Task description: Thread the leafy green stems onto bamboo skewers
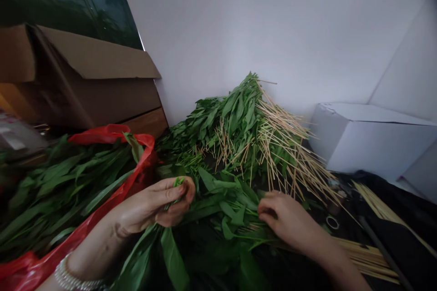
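View from the head, looking down at a dark work surface [403,218] set against a white wall [273,22].

The left hand [153,207] is closed in a pinch. Thumb and fingertips are pressed together around a small bunch of leaves [172,254]. Its green top shows between the fingers, and its long blades hang down below the palm. A beaded bracelet [71,279] circles the left wrist.

The right hand [288,220] lies palm down, well apart from the left. Its fingers are curled onto loose greens [232,213] in the middle foreground, and thin sticks show just beneath it. The thumb is hidden, so whether this hand grips anything cannot be told.

Behind both hands rises a heap of skewered greens [235,118], leaning against the wall. The bare ends of its wooden skewers [290,150] fan out to the right.

A red plastic bag [112,195] lies open at left, just beside the left forearm, with long leaves inside. Behind the bag stands a brown cardboard box [92,86]. At right, a white box [368,141] sits near the wall. A bundle of unused skewers [368,254] lies flat beside the right forearm.
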`<state>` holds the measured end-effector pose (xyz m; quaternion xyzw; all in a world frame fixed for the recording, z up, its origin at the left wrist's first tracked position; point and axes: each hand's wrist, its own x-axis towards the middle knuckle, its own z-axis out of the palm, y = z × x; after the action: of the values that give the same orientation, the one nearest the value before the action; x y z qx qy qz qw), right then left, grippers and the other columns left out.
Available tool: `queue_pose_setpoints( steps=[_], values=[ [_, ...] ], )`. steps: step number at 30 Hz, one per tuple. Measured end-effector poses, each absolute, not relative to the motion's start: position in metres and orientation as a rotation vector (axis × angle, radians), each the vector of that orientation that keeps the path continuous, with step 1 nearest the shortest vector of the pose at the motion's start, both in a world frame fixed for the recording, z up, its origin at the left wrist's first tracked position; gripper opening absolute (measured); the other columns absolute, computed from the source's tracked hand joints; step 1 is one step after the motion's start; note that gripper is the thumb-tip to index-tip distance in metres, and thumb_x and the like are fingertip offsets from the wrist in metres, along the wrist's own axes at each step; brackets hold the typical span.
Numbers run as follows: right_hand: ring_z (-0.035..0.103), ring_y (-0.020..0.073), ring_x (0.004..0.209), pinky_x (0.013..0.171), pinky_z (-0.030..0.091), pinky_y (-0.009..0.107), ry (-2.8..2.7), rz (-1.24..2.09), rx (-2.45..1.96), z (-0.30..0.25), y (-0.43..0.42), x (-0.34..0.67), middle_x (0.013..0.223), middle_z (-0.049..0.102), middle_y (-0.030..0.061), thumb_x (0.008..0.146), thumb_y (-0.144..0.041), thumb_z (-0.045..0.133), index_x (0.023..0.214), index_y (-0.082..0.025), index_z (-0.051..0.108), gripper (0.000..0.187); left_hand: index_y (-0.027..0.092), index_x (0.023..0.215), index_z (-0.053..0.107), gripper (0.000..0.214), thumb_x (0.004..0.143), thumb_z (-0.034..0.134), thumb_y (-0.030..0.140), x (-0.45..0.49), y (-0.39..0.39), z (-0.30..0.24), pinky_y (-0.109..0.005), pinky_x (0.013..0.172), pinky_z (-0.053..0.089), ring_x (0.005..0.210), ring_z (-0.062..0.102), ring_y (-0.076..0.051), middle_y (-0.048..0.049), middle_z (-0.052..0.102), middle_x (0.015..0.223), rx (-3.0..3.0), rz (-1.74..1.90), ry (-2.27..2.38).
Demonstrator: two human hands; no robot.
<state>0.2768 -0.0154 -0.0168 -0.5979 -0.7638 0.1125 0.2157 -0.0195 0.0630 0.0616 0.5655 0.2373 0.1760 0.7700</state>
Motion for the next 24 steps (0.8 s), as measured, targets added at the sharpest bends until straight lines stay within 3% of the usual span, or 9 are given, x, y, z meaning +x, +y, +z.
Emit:
queue_pose_setpoints(
  steps=[4, 7, 11, 14, 16, 18, 21, 24],
  values=[
    [0.060, 0.0217, 0.082, 0.073, 0.043, 0.032, -2.253, -0.044, -1.841, -0.036, -0.011, 0.260, 0.081, 0.064, 0.0075, 0.075, -0.002, 0.052, 0.070, -0.017, 0.064, 0.020, 0.016, 0.079, 0.050, 0.026, 0.089, 0.056, 0.039, -0.016, 0.063, 0.057, -0.014, 0.038, 0.014, 0.043, 0.017, -0.003, 0.0072, 0.031, 0.058, 1.203, 0.389, 0.525],
    [0.059, 0.0215, 0.078, 0.074, 0.043, 0.033, -2.267, -0.167, -1.803, -0.042, -0.007, 0.256, 0.078, 0.062, 0.0078, 0.074, 0.000, 0.050, 0.069, -0.017, 0.062, 0.021, 0.017, 0.078, 0.047, 0.028, 0.090, 0.053, 0.042, -0.018, 0.070, 0.064, -0.014, 0.037, 0.014, 0.040, 0.019, -0.002, 0.0073, 0.034, 0.059, 1.274, 0.452, 0.612],
    [0.058, 0.0211, 0.081, 0.073, 0.044, 0.034, -1.999, -0.011, -1.662, -0.036, -0.006, 0.263, 0.084, 0.061, 0.0053, 0.083, -0.012, 0.046, 0.080, -0.020, 0.059, 0.015, 0.017, 0.080, 0.049, 0.029, 0.089, 0.051, 0.044, -0.024, 0.101, 0.085, -0.016, 0.037, 0.014, 0.039, 0.024, -0.002, 0.0063, 0.041, 0.061, 1.592, 0.659, 0.866],
    [0.059, 0.0206, 0.081, 0.073, 0.045, 0.034, -1.750, 0.174, -1.559, -0.029, -0.008, 0.269, 0.088, 0.063, 0.0045, 0.086, -0.027, 0.046, 0.086, -0.022, 0.057, 0.012, 0.017, 0.084, 0.054, 0.028, 0.087, 0.049, 0.044, -0.020, 0.137, 0.091, -0.017, 0.040, 0.022, 0.043, 0.032, -0.006, 0.0058, 0.043, 0.060, 1.877, 0.841, 1.172],
    [0.061, 0.0208, 0.079, 0.072, 0.045, 0.033, -1.601, 0.294, -1.513, -0.026, -0.010, 0.271, 0.085, 0.065, 0.0041, 0.086, -0.037, 0.047, 0.087, -0.023, 0.057, 0.017, 0.016, 0.086, 0.057, 0.026, 0.084, 0.053, 0.041, -0.013, 0.161, 0.082, -0.021, 0.050, 0.037, 0.056, 0.049, -0.012, 0.0007, 0.054, 0.068, 2.091, 0.923, 1.403],
    [0.062, 0.0215, 0.080, 0.072, 0.046, 0.032, -1.477, 0.419, -1.493, -0.024, -0.012, 0.271, 0.084, 0.065, 0.0042, 0.086, -0.044, 0.047, 0.088, -0.023, 0.057, 0.023, 0.015, 0.105, 0.058, 0.034, 0.083, 0.054, 0.042, -0.002, 0.180, 0.062, -0.029, 0.070, 0.046, 0.083, 0.061, -0.021, -0.0083, 0.065, 0.094, 2.247, 0.964, 1.583],
    [0.062, 0.0215, 0.085, 0.076, 0.046, 0.032, -1.379, 0.586, -1.462, -0.020, -0.012, 0.269, 0.086, 0.066, 0.0040, 0.086, -0.050, 0.046, 0.095, -0.023, 0.055, 0.029, 0.015, 0.133, 0.044, 0.061, 0.086, 0.048, 0.053, 0.009, 0.197, 0.017, -0.044, 0.090, 0.042, 0.114, 0.053, -0.034, -0.0205, 0.057, 0.124, 2.367, 0.798, 1.900],
    [0.060, 0.0186, 0.073, 0.070, 0.045, 0.030, -1.421, 0.768, -1.415, -0.017, -0.010, 0.266, 0.072, 0.061, 0.0003, 0.086, -0.051, 0.046, 0.095, -0.022, 0.055, 0.031, 0.021, 0.139, 0.041, 0.060, 0.086, 0.049, 0.049, 0.008, 0.204, -0.023, -0.059, 0.098, 0.033, 0.130, 0.038, -0.040, -0.0207, 0.045, 0.141, 2.466, 0.578, 1.880]
  ],
)
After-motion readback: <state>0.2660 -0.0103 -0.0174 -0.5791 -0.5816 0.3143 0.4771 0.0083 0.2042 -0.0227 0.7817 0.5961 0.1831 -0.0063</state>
